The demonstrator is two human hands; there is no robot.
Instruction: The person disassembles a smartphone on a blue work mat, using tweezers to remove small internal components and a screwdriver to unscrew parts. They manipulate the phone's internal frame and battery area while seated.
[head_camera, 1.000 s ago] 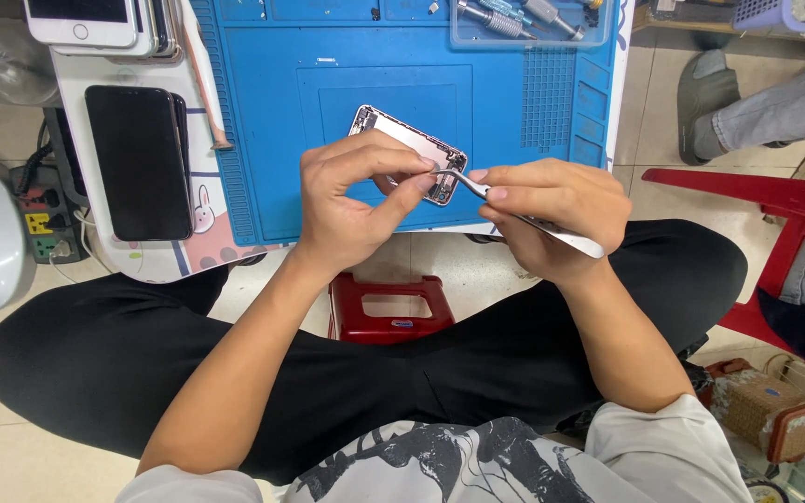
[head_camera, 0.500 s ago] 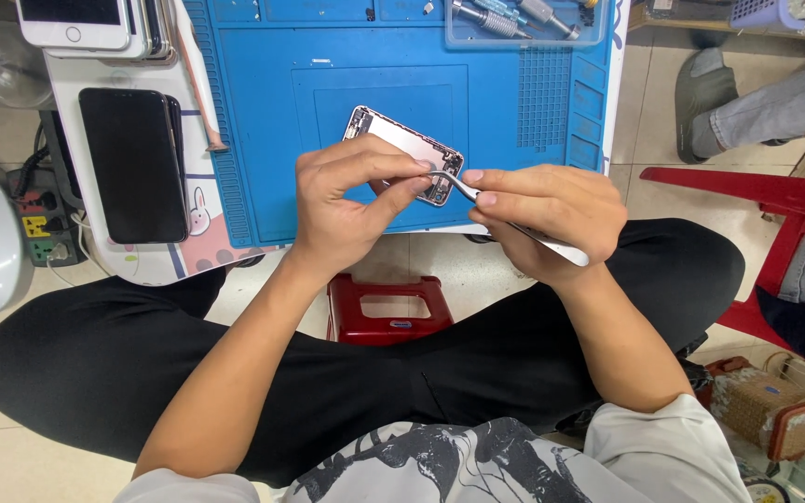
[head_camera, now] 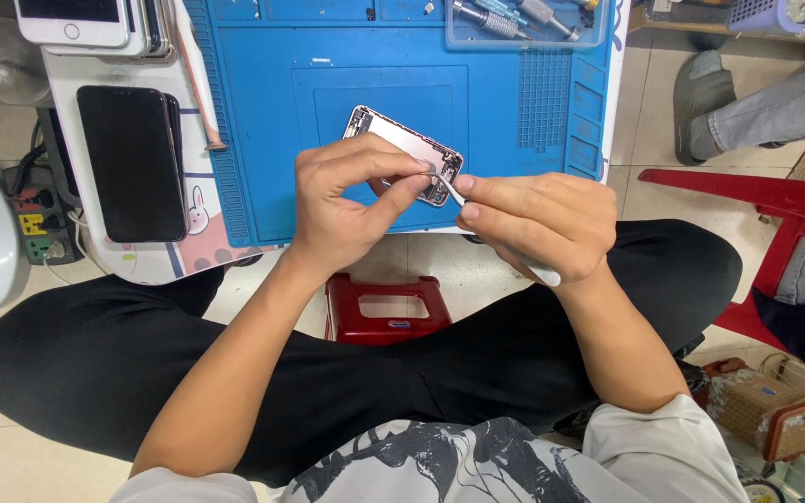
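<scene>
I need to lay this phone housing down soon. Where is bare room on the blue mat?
Bare mat lies left of the phone housing, up to its ribbed left edge. Crowded: the tool tray top right, and the black phone on the white board left.

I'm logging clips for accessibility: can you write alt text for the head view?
Seen from above, the left hand holds an opened phone shell while the right hand puts tweezers to it, over a blue work mat. A black phone lies to the left.

phone shell point(head_camera: 407, 147) above mat point(head_camera: 263, 102), between hands
</scene>
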